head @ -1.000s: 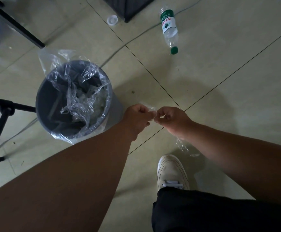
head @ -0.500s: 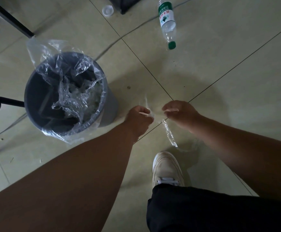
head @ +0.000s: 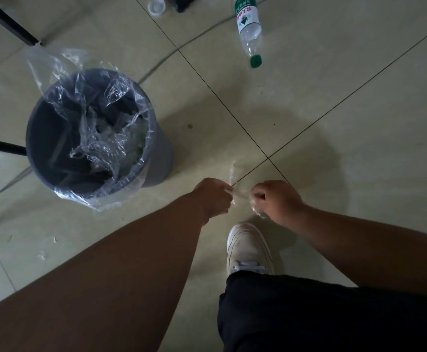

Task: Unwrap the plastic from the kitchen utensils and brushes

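Both our hands pinch 1 thin strip of plastic wrap (head: 236,191), stretched from 9 to 3 o'clock between left hand (head: 213,196) and right hand (head: 276,199). Our bin (head: 156,158) waits at 10 o'clock, nearer the left hand.

Left hand (head: 213,196) and right hand (head: 277,199) outstretched, fingers curled.
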